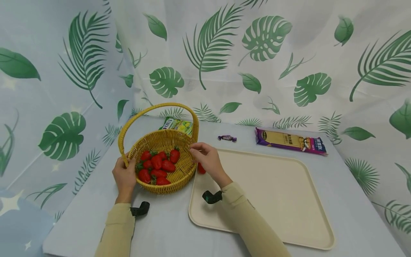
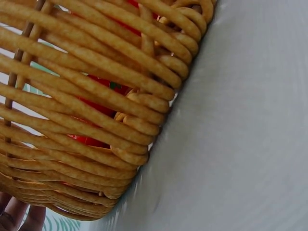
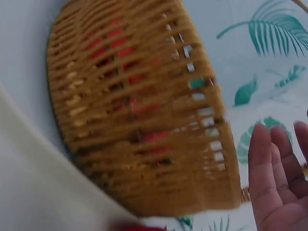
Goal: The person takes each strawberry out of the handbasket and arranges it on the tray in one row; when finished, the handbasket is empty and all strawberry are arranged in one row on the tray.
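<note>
A yellow wicker basket with a tall arched handle holds several red strawberries. At its left side my left hand grips the rim beside the foot of the handle; in the left wrist view only a few fingertips show under the weave. My right hand hovers by the right rim with nothing in its fingers, which look fairly straight in the right wrist view. Below that hand another strawberry lies at the upper left corner of the beige tray, partly hidden by the hand.
Behind the basket lies a green and yellow packet. A purple wrapped candy sits beyond the tray, and a long purple and tan food package is at the back right. A leaf-patterned curtain encloses the table.
</note>
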A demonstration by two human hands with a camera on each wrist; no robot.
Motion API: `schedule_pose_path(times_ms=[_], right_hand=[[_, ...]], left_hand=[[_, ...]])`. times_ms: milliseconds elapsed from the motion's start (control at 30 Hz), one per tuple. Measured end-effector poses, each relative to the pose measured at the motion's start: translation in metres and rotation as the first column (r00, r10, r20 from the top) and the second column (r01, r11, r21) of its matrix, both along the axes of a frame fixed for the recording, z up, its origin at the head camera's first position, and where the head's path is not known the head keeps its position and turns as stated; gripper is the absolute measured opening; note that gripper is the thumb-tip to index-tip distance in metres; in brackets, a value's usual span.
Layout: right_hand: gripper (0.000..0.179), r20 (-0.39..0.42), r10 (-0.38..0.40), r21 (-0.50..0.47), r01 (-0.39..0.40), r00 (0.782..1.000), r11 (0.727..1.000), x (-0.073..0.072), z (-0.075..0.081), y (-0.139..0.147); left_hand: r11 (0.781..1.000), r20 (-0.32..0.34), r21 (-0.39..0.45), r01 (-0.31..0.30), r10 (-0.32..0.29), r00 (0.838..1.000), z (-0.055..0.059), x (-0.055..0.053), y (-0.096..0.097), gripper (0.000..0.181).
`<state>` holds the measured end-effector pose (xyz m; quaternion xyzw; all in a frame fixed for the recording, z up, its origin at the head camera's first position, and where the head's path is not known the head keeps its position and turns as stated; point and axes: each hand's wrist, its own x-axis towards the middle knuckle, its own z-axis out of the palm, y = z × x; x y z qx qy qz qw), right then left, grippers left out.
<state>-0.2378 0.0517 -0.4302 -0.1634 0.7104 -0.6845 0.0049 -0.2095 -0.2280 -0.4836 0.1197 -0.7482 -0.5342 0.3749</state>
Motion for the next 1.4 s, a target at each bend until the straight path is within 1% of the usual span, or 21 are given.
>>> schedule_pose_path(times_ms=[67, 133, 233, 333, 400, 467, 567, 633, 733, 833, 967, 1067, 1167, 1200, 1333, 1400], right_hand=[[0.028, -0.016, 0.069, 0.025, -0.068, 0.998, 0.997, 0.001, 0.002, -0.011], [0.028, -0.028, 0.135, 0.060, -0.133, 0.990, 0.989, 0.000, 0.001, -0.022], [0.030, -0.028, 0.205, 0.142, -0.199, 0.978, 0.970, -0.002, 0.002, -0.038], [0.031, -0.008, 0.245, 0.240, -0.236, 0.970, 0.942, -0.006, 0.002, -0.051], [0.030, 0.019, 0.286, 0.307, -0.277, 0.958, 0.910, -0.009, 0.003, -0.057], [0.027, 0.049, 0.348, 0.375, -0.340, 0.936, 0.863, -0.012, 0.003, -0.061], [0.025, 0.108, 0.453, 0.445, -0.450, 0.885, 0.774, -0.017, 0.004, -0.063], [0.025, 0.142, 0.501, 0.467, -0.504, 0.854, 0.726, -0.019, 0.005, -0.064], [0.026, 0.176, 0.534, 0.494, -0.543, 0.827, 0.679, -0.022, 0.004, -0.066], [0.024, 0.213, 0.547, 0.541, -0.564, 0.810, 0.624, -0.022, 0.002, -0.068], [0.023, 0.269, 0.553, 0.585, -0.590, 0.788, 0.556, -0.021, 0.000, -0.067], [0.025, 0.288, 0.578, 0.606, -0.612, 0.764, 0.508, -0.020, 0.000, -0.068], [0.026, 0.296, 0.616, 0.613, -0.640, 0.730, 0.463, -0.021, 0.000, -0.070], [0.027, 0.297, 0.626, 0.613, -0.647, 0.721, 0.453, -0.021, 0.001, -0.070], [0.028, 0.301, 0.655, 0.603, -0.671, 0.693, 0.432, -0.024, 0.000, -0.073], [0.029, 0.306, 0.665, 0.594, -0.682, 0.682, 0.426, -0.025, -0.001, -0.074]], left_hand=[[1.000, 0.004, 0.001, -0.001, 0.001, 1.000, 0.000, 0.001, 0.000, 0.012], [1.000, 0.010, 0.003, -0.001, 0.001, 1.000, -0.001, 0.001, 0.000, 0.012], [1.000, 0.017, 0.004, 0.003, -0.003, 1.000, -0.001, 0.002, 0.000, 0.011], [1.000, 0.015, 0.001, 0.004, -0.004, 1.000, -0.001, 0.002, 0.001, 0.011], [1.000, 0.011, 0.001, 0.006, -0.007, 1.000, 0.000, 0.002, 0.002, 0.011], [1.000, 0.012, 0.003, 0.005, -0.005, 1.000, 0.001, 0.002, 0.002, 0.012], [1.000, 0.018, 0.005, 0.003, -0.003, 1.000, 0.002, 0.003, 0.003, 0.012], [1.000, 0.017, 0.005, -0.003, 0.003, 1.000, 0.003, 0.003, 0.003, 0.012], [1.000, -0.003, 0.004, -0.009, 0.009, 1.000, 0.004, 0.003, 0.002, 0.012], [1.000, -0.022, 0.004, -0.012, 0.012, 1.000, 0.003, 0.001, 0.002, 0.012], [1.000, -0.012, -0.008, 0.005, -0.005, 1.000, 0.000, 0.000, 0.004, 0.012], [1.000, -0.005, -0.002, 0.010, -0.010, 1.000, -0.002, 0.000, 0.005, 0.012], [1.000, -0.003, 0.014, 0.003, -0.003, 1.000, 0.000, 0.002, 0.005, 0.012], [1.000, 0.000, 0.015, 0.002, -0.002, 1.000, 0.000, 0.002, 0.005, 0.012], [1.000, 0.013, 0.011, 0.007, -0.007, 1.000, 0.001, 0.002, 0.003, 0.012], [1.000, 0.017, 0.010, 0.007, -0.007, 1.000, 0.001, 0.002, 0.002, 0.012]])
